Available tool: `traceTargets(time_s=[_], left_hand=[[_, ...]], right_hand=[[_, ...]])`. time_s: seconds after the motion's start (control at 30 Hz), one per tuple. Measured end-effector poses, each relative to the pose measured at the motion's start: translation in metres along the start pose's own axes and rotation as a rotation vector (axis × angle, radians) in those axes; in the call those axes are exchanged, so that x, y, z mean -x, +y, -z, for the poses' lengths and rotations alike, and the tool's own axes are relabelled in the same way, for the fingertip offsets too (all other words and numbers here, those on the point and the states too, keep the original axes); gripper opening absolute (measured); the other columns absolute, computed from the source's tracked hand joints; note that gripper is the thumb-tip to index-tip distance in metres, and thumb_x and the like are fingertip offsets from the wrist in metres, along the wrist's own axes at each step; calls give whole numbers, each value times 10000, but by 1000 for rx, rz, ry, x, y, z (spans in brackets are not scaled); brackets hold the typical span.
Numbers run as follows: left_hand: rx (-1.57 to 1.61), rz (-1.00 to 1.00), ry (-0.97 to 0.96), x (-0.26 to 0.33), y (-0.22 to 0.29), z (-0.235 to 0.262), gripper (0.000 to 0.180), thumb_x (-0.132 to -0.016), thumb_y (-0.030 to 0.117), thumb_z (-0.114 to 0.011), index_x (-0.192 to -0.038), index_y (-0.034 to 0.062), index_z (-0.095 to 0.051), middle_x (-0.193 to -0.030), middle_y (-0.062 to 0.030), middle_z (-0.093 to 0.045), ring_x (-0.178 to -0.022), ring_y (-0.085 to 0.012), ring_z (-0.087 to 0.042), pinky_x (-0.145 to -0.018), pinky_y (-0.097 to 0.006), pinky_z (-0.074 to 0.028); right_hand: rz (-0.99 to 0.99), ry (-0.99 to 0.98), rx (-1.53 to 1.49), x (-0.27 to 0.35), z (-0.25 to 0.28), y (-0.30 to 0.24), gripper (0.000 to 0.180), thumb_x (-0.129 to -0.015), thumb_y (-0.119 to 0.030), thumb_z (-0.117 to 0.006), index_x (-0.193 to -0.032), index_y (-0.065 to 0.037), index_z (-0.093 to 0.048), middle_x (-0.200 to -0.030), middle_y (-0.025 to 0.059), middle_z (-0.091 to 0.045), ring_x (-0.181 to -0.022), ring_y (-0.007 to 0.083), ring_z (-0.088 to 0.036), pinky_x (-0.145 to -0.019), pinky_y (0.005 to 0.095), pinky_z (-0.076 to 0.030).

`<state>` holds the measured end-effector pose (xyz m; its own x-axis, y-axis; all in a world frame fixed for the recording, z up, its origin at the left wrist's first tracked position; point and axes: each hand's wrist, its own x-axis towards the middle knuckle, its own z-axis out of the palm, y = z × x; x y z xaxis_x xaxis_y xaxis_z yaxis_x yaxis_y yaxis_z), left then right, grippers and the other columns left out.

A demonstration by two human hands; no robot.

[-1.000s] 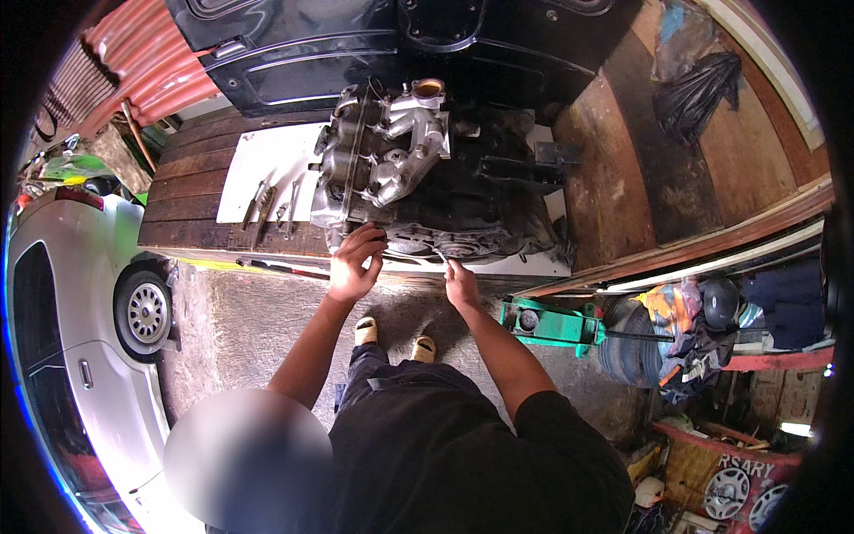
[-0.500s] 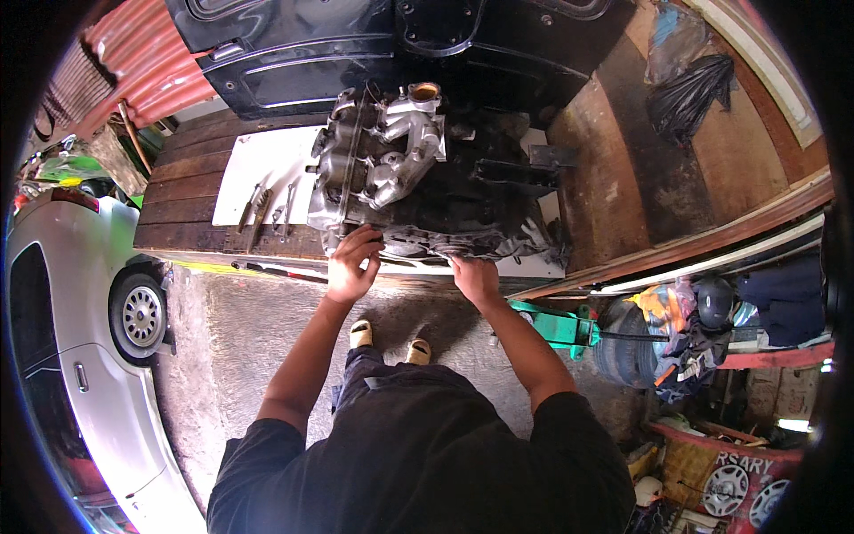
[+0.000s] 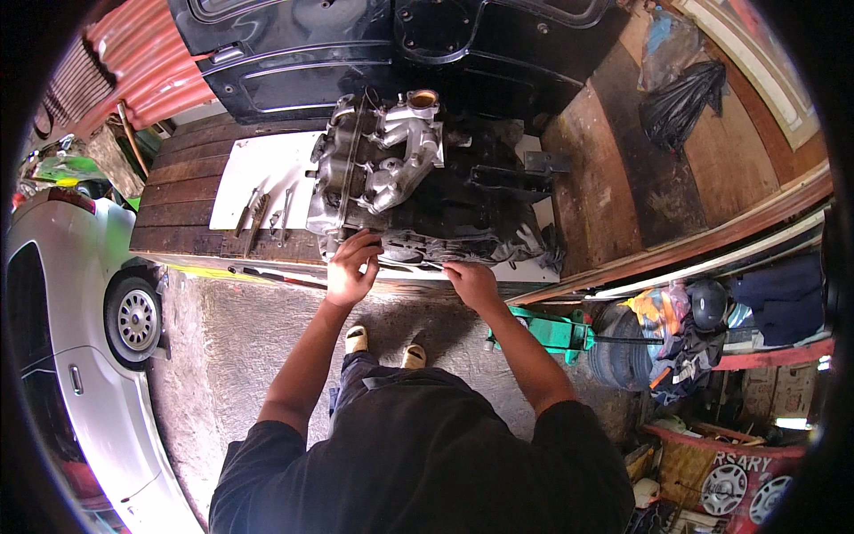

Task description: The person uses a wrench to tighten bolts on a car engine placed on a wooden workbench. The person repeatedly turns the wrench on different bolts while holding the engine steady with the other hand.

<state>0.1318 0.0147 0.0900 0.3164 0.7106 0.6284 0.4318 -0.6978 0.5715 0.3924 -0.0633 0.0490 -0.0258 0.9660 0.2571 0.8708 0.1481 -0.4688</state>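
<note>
A car engine (image 3: 405, 182) lies on the bench, its silver intake pipes on top and its dark block to the right. At its near left corner is my left hand (image 3: 352, 271), fingers curled against the edge and thumb bent in; what they grip is hidden. My right hand (image 3: 472, 285) is closed in a pinch by the middle of the engine's near side. A thin, light bar-like edge runs between the two hands, but I cannot tell whether it is a tool or part of the engine.
Left of the engine, several hand tools (image 3: 258, 214) lie on a white board (image 3: 233, 169) on the wooden bench (image 3: 178, 191). A silver car (image 3: 84, 356) stands at left. A green floor jack (image 3: 556, 334) and tyres (image 3: 616, 351) are at right. A black panel (image 3: 302, 53) rises behind the engine.
My right hand has shifted slightly left along the engine's near edge. The left hand keeps its place at the corner. The whole view has tilted a little.
</note>
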Motion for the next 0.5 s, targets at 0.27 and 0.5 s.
traceTargets(time_s=[0.27, 0.5], left_hand=[[-4, -4, -1, 0, -2, -2, 134, -734, 12, -612, -824, 76, -688, -1027, -70, -676, -1074, -283, -610, -891, -376, -493], [-26, -8, -11, 0, -1, -2, 139, -730, 0, -618, -829, 72, -682, -1029, -72, -672, -1062, -290, -612, -892, -382, -493]], right_hand=[[-557, -68, -1022, 57, -50, 44, 411, -957, -159, -509, -1351, -64, -437, -963, 18, -674, -766, 80, -569, -659, 229, -451], [-510, -65, -1133, 54, -98, 54, 205, -950, -153, -509, -1135, -64, -496, -778, -1, -541, -635, 82, -491, -542, 245, -412]])
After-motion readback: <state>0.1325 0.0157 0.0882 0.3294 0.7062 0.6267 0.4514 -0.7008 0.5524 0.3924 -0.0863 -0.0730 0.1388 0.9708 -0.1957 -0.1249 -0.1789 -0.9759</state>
